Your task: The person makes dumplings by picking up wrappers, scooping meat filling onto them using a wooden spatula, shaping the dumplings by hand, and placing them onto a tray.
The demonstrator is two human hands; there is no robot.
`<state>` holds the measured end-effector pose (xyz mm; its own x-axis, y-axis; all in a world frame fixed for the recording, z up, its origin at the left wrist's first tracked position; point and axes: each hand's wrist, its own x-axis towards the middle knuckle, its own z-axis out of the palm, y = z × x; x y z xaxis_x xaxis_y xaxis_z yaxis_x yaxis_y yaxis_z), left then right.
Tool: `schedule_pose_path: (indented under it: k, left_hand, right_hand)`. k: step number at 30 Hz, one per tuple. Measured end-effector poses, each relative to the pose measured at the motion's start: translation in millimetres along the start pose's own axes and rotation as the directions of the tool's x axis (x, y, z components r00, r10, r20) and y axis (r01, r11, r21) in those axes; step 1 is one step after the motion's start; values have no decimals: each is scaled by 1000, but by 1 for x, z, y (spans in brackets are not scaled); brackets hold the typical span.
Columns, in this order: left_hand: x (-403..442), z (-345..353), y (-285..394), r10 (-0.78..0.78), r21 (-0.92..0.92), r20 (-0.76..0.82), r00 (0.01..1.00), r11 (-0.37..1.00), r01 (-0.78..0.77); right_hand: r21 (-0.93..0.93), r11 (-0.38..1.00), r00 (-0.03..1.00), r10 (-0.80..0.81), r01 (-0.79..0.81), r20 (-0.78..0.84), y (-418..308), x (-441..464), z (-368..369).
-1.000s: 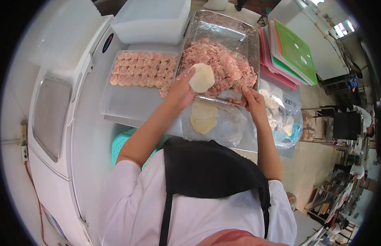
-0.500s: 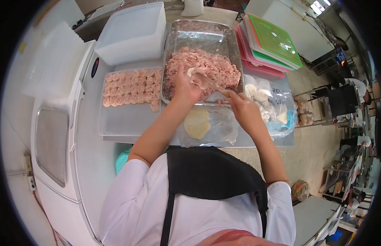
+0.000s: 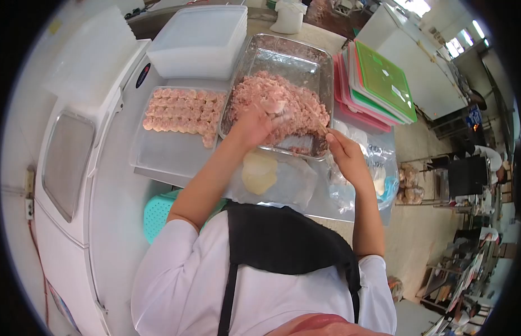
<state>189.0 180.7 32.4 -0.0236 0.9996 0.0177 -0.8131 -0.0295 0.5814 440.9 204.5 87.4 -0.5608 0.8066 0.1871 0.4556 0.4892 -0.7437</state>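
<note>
My left hand (image 3: 254, 127) is over the near left part of a metal tray (image 3: 291, 53), its fingers smeared by motion and curled round a pale dumpling wrapper (image 3: 273, 106). A mound of pink minced meat (image 3: 266, 84) fills much of the tray. At the tray's near right corner my right hand (image 3: 345, 150) is closed on a thin spatula (image 3: 320, 123) with a wood-coloured handle; its far end lies against the meat. In front of the tray, a stack of round yellowish wrappers (image 3: 259, 175) rests on a plastic sheet (image 3: 297, 182).
Left of the tray, a plastic container (image 3: 171, 154) holds rows of shaped dumplings (image 3: 185, 112). Stacked white containers (image 3: 196, 42) stand behind it. Coloured lids (image 3: 384, 78) are piled at the right, above plastic bags (image 3: 378, 151) with white contents. A turquoise basket (image 3: 157, 218) sits below the table edge.
The spatula has moved right, away from the wrapper, with my right hand. My left hand stays over the meat with the wrapper, now blurred. The camera view has shifted and turned slightly.
</note>
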Motion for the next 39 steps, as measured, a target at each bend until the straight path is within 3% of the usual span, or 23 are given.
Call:
schedule_pose_path:
  k: [1, 2, 4, 6, 9, 12, 14, 15, 17, 18, 22, 26, 28, 31, 32, 34, 35, 37, 38, 39]
  left_hand:
    - [-8, 10, 2, 0, 191, 70, 998, 981, -13]
    - [-15, 19, 9, -86, 378, -110, 990, 918, 121]
    - [-18, 32, 18, 149, 794, 116, 982, 580, -182]
    - [-19, 32, 19, 160, 896, 264, 951, 324, -304]
    - [-7, 16, 13, 20, 910, 296, 955, 299, -288]
    - [0, 6, 11, -86, 943, 300, 950, 174, -282]
    - [-5, 25, 17, -129, 970, 237, 963, 81, -228]
    - [-6, 23, 12, -69, 984, 149, 986, 105, -141]
    - [-5, 9, -1, 48, 986, -35, 998, 166, 27]
    - [-3, 3, -3, 30, 989, -56, 998, 140, 51]
    - [17, -29, -11, -17, 992, -124, 992, 35, 125]
    - [0, -5, -6, 19, 982, -172, 985, -72, 173]
    - [-11, 4, 4, 61, 1000, 5, 998, -24, -4]
    - [-20, 28, 15, 128, 978, 202, 971, 16, -206]
    - [-23, 32, 17, 145, 966, 252, 957, 21, -258]
    - [-14, 32, 16, -24, 986, 163, 986, 50, -161]
    - [-11, 31, 16, -110, 992, 120, 987, 56, -114]
    - [-10, 23, 13, -50, 975, 194, 980, -101, -198]
    - [-10, 17, 11, -19, 955, 233, 972, -181, -233]
    - [-9, 9, 7, -1, 964, 221, 975, -150, -219]
  right_hand:
    - [124, 975, 982, 180, -185, 50, -2, -4, -6]
    - [226, 931, 951, 250, -287, 180, -5, -4, -11]
    - [224, 923, 926, 246, -314, 287, -12, -5, -20]
    - [151, 953, 917, 197, -262, 348, -9, -6, -27]
    - [35, 998, 954, 36, -49, 298, -1, -8, -24]
    - [7, 1000, 935, 10, -13, 354, 20, -2, -17]
    - [-20, 976, 941, -203, 216, 272, 64, 14, -11]
    - [-39, 944, 923, -310, 327, 229, 77, 20, -10]
    - [-309, 905, 951, -242, 293, 195, 53, 21, -17]
    - [-437, 859, 962, -214, 268, 169, 42, 22, -17]
    - [-374, 867, 944, -317, 329, 94, 59, 20, 20]
    - [-485, 846, 971, -145, 222, 192, 98, 32, 9]
    - [-469, 870, 961, -14, 148, 278, 76, 28, -17]
    - [-141, 990, 988, 19, 2, 150, 58, 20, -45]
    - [-83, 997, 980, 10, 6, 198, 48, 17, -47]
    - [37, 999, 958, -10, -1, 288, 29, 12, -43]
    - [26, 1000, 948, -9, 1, 318, 29, 11, -35]
    - [3, 1000, 927, -4, 3, 374, 37, 11, -18]
    - [-36, 992, 936, -100, 119, 338, 48, 18, -22]
    - [-171, 976, 950, -78, 135, 303, 32, 17, -28]
